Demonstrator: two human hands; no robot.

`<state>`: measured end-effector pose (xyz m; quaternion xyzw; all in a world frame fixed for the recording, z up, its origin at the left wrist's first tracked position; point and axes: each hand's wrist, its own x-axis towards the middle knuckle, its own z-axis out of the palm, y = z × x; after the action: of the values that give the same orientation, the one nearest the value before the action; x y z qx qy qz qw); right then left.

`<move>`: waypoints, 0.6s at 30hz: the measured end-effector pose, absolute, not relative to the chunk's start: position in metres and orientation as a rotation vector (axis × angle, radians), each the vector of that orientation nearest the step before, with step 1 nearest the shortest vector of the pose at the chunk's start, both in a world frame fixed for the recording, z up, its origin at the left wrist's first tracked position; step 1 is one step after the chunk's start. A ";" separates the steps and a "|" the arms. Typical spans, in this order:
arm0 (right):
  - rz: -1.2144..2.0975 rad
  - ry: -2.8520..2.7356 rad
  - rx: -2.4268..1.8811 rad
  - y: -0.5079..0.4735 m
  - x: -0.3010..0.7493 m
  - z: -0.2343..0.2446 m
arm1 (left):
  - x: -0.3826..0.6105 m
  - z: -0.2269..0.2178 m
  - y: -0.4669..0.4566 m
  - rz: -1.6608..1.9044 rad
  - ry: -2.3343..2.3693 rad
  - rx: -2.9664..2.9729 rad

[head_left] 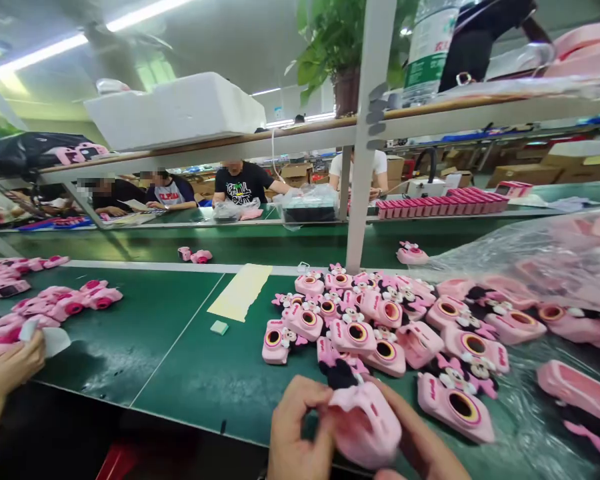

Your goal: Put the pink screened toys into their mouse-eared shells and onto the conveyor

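Note:
Both of my hands hold one pink silicone camera case (373, 430) just above the table's front edge. The case is turned so its hollow back opening and slots show, and a black mouse-ear part (343, 375) sticks out at its top. My left hand (300, 427) grips the opening's edge, with thumb and finger partly blurred. My right hand (420, 433) wraps the other side, its fingertips largely hidden behind the case. Beyond them lies a pile of similar pink cases (353, 333) with round lens holes and cartoon mouse figures. One more case (455, 407) rests by my right hand.
At far left a co-worker's hand (15, 367) holds white paper near pink cameras (70, 303). A yellow sheet (240, 291) and small green block (219, 327) lie on the table. A plastic bag (555, 260) of cases is at right; a shelf post (365, 167) rises behind.

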<state>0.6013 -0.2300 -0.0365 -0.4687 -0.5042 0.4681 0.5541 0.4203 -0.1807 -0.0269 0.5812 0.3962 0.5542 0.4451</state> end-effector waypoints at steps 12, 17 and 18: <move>0.603 -1.391 -1.051 -0.240 0.572 -0.044 | 0.438 -0.038 -0.192 1.116 0.564 0.512; 0.659 -1.042 -1.219 -0.260 0.587 -0.058 | 0.423 -0.018 -0.180 1.061 0.389 0.341; 0.696 -0.995 -1.243 -0.264 0.594 -0.063 | 0.421 -0.018 -0.179 1.061 0.378 0.327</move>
<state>0.5939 -0.2641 -0.0630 -0.5463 -0.4373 0.3059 0.6456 0.4209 -0.1792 -0.0175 0.1544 0.1783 0.5004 0.8330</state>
